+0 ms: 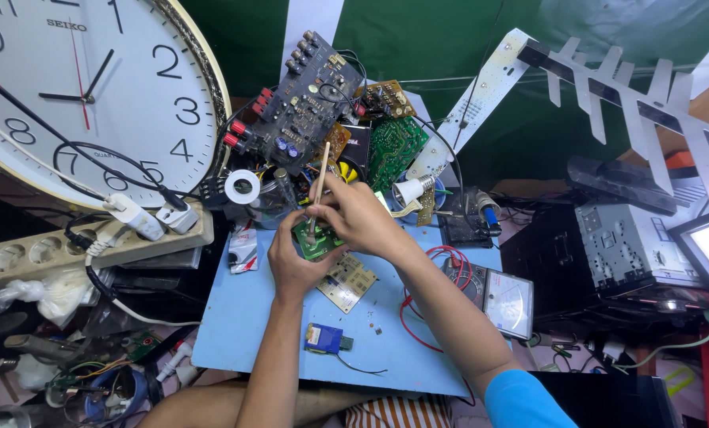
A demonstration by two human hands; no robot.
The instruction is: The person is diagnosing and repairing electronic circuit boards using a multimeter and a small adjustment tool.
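Note:
My left hand [293, 263] grips a small green circuit board [316, 240] over the light blue work board [243, 317]. My right hand [356, 215] pinches a thin wooden-handled brush [320, 178] upright, its lower end touching the green board. A beige circuit board [348, 281] lies just under my hands. A small blue module [323, 338] with a thin wire lies nearer to me.
A big wall clock [77, 87] leans at the left above a power strip [69, 246] with plugs. Stacked circuit boards [315, 103] and a tape roll [243, 187] sit behind. An analog multimeter [503, 297] with red leads lies right, beside a car stereo chassis [628, 246].

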